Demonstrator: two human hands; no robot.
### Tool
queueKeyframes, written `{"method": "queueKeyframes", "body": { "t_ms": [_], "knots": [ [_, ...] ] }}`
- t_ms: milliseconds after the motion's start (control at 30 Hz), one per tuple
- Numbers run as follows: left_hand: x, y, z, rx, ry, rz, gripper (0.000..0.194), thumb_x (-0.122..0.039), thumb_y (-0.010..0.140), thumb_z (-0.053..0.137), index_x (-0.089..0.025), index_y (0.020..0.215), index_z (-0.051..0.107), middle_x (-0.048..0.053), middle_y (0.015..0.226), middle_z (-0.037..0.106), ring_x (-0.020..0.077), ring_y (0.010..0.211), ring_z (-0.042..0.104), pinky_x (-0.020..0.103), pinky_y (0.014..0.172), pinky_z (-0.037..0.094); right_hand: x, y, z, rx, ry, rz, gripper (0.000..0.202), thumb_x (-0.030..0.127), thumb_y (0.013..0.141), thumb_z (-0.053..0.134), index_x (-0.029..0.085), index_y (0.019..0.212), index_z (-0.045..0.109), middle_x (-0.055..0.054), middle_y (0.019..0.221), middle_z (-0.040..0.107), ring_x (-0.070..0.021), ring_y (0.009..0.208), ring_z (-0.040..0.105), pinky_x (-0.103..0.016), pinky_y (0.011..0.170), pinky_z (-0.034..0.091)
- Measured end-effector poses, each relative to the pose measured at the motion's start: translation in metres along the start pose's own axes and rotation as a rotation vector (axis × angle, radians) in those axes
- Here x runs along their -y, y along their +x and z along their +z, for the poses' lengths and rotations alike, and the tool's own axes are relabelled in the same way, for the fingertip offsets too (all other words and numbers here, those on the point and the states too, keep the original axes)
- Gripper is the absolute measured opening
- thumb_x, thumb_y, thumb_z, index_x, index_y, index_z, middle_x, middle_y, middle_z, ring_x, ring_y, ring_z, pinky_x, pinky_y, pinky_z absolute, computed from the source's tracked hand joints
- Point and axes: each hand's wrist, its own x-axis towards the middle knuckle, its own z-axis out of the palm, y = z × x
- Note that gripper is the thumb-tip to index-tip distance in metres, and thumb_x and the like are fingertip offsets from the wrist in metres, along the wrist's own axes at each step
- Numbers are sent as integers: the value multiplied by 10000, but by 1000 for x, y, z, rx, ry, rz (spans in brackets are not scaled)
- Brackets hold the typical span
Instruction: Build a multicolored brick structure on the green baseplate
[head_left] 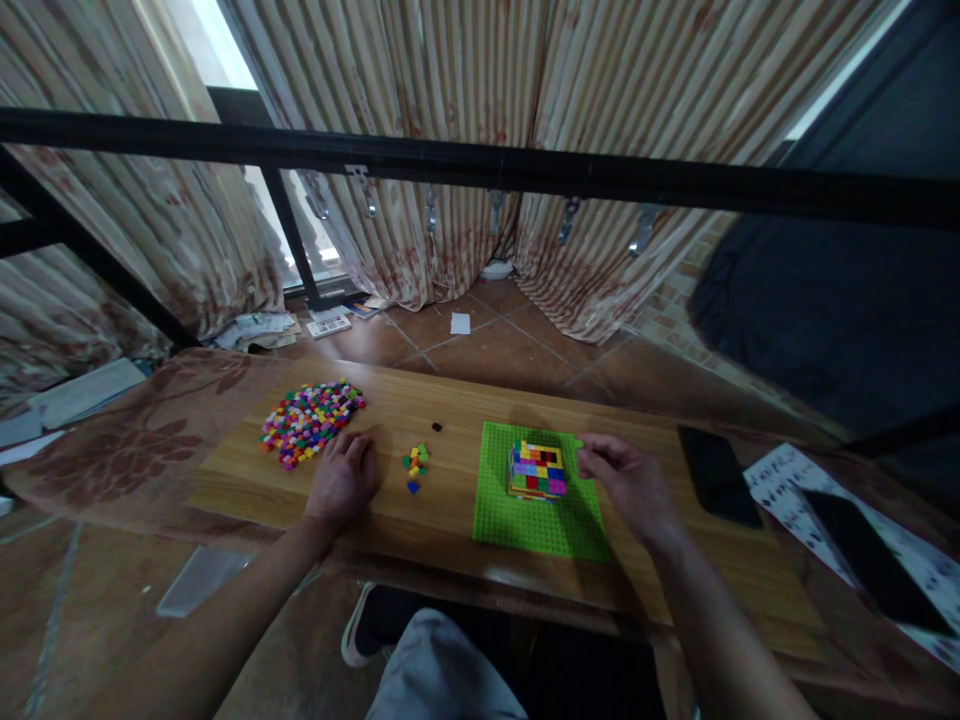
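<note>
A green studded baseplate lies on the wooden board, with a block of many-coloured bricks built up on it. At the plate's upper right edge my right hand is pinched round a small green brick. My left hand rests on the board with its fingers curled, just below a large heap of small coloured bricks; what it may hold is hidden. A small group of loose bricks and a black piece lie between the left hand and the plate.
A dark phone lies right of the plate. Farther right, a black device rests on a patterned sheet. A black metal rail with hanging clips crosses above the far side. Curtains hang behind it.
</note>
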Motion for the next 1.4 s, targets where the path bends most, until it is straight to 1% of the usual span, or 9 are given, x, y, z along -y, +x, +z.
{"method": "queueKeyframes", "body": {
  "t_ms": [100, 167, 267, 400, 633, 1000, 1167, 1300, 1400],
  "knots": [
    [1, 0, 0, 1, 8, -4, 221, -234, 891, 424, -157, 997, 602, 131, 1028, 611, 275, 980, 562, 427, 876, 484, 3, 11, 9, 81, -229, -70, 257, 358, 754, 641, 193, 946, 688, -38, 842, 711, -166, 726, 637, -315, 706, 499],
    [1, 0, 1, 3, 6, -1, 221, -234, 893, 423, -156, 995, 602, 131, 1022, 612, 275, 979, 563, 424, 873, 484, 6, 16, 17, 135, -384, -147, 227, 310, 789, 586, 205, 962, 688, -41, 881, 715, -173, 779, 648, -324, 754, 492],
    [1, 0, 1, -3, 0, -1, 217, -238, 894, 428, -154, 987, 605, 127, 1015, 613, 271, 978, 564, 416, 881, 480, 11, 21, 28, 199, -599, -259, 195, 241, 802, 550, 217, 927, 698, -37, 877, 704, -169, 786, 636, -310, 753, 470],
    [1, 0, 1, 3, -10, -6, 218, -237, 892, 430, -157, 994, 604, 127, 1016, 613, 273, 987, 562, 416, 880, 478, 14, 26, 38, 286, -740, -278, 174, 225, 802, 559, 226, 896, 705, -33, 854, 696, -171, 783, 626, -289, 716, 450],
    [0, 0, 0, 5, -10, -14, 216, -237, 891, 427, -160, 1000, 597, 124, 1022, 608, 272, 982, 562, 413, 870, 482, 10, 34, 37, 362, -717, -279, 177, 273, 789, 599, 211, 897, 725, -42, 869, 691, -175, 781, 623, -293, 718, 449],
    [-2, 1, -1, 9, -9, -5, 216, -220, 893, 415, -168, 994, 597, 118, 1017, 609, 266, 985, 561, 419, 882, 480, -3, 43, 32, 377, -502, -231, 234, 404, 741, 652, 214, 836, 751, -40, 842, 711, -176, 758, 620, -302, 702, 452],
    [-2, 0, 0, 10, -28, -29, 230, -235, 893, 422, -166, 1010, 608, 130, 1032, 608, 277, 1004, 555, 435, 880, 478, 3, 47, 33, 432, -562, -275, 181, 345, 742, 657, 216, 825, 754, -26, 823, 699, -166, 739, 617, -298, 699, 451],
    [-2, 0, 1, 25, -22, -40, 233, -242, 896, 423, -165, 1012, 610, 130, 1028, 610, 278, 1004, 557, 433, 875, 476, 6, 47, 36, 457, -605, -350, 156, 280, 765, 628, 212, 829, 753, -34, 855, 690, -173, 797, 626, -309, 760, 453],
    [-2, -1, 1, 28, -24, -38, 234, -240, 897, 419, -163, 1013, 608, 131, 1030, 608, 279, 1017, 551, 432, 881, 474, 6, 46, 37, 461, -602, -360, 146, 268, 769, 624, 215, 819, 751, -30, 848, 689, -168, 804, 626, -302, 772, 452]
  ]
}}
